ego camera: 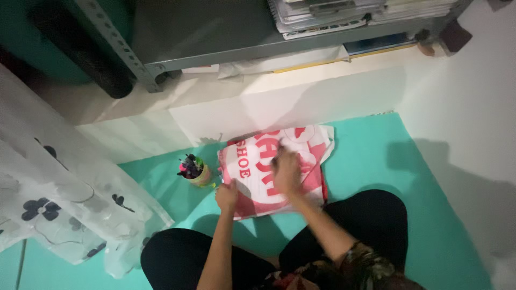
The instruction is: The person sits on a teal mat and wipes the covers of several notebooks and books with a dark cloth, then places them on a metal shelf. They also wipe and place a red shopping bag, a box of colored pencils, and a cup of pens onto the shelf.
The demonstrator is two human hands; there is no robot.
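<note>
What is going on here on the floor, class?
A person sits cross-legged on a turquoise mat with a flat red and white printed bag lying in front of their knees. Their left hand grips the bag's near left edge, while the right hand presses flat on its middle. A small cup of markers stands on the mat just left of the bag. A white floral curtain hangs at the far left, and a metal shelf holding stacked papers stands behind.

- Dim indoor light, greenish cast; brightest on white wall (301, 107) at centre.
- Deep shadow under shelf (215, 32), top left corner nearly black.
- Soft shadow on mat (408, 161), right.
- Motion blur on right hand (286, 171); grainy overall.
</note>
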